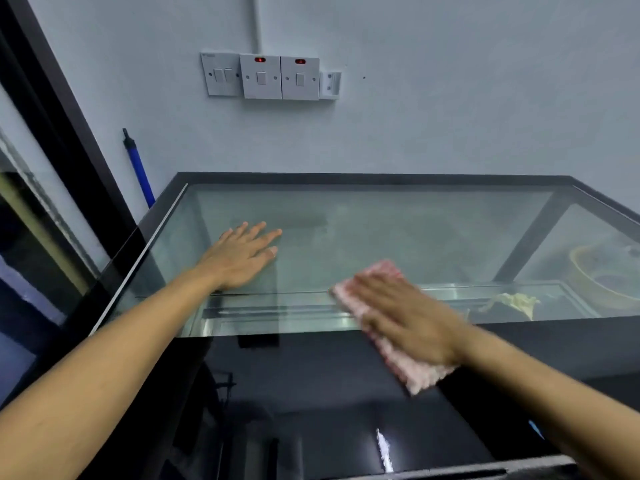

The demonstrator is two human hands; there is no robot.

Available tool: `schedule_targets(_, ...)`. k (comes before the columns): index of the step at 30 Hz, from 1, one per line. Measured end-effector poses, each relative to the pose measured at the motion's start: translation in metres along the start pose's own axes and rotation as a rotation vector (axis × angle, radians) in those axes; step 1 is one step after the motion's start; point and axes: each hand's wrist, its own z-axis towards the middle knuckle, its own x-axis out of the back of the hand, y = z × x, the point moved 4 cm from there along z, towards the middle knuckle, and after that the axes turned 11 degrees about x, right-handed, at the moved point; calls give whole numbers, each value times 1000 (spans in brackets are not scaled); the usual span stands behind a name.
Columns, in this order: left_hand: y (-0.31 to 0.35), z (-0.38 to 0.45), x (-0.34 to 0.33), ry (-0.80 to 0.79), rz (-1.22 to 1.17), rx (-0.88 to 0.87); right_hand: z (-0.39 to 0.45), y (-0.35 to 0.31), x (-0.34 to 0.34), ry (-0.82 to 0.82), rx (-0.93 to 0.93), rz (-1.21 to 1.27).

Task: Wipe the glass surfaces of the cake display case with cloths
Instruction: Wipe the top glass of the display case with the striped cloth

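Grey wall (450,98) with switches (263,77) stood behind the case's glass (398,233); our left hand (239,258) lay spread flat, right hand (405,320) pressed flat on cloth (415,374).

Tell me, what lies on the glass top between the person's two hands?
Nothing lies there. In the head view, only bare glass top stretches between the flat left hand and the right hand pressing the pink cloth.
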Motion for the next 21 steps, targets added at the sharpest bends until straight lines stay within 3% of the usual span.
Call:
schedule_targets(3,-1,1,-3,-3,8,2,32,91,6,1,-308,-38)
schedule_targets(6,-3,4,-3,-6,-16,-9,101,85,2,4,-394,-7)
schedule_targets(9,-10,12,-2,-7,-77,-26,139,-11,-6,44,-91,-42)
schedule_targets(11,-18,24,0,-10,-81,-23,105,-76,-12,36,158,-34)
schedule_targets(14,-26,43,3,-14,-49,-9,24,-88,-5,17,342,63)
schedule_targets(16,-29,50,4,-14,-44,-1,0,-22,4,-14,240,49)
schedule_targets(19,-29,56,5,3,-31,3,11,117,12,-55,-153,-34)
schedule_targets(21,-31,61,5,5,-47,15,49,181,14,11,-390,-39)
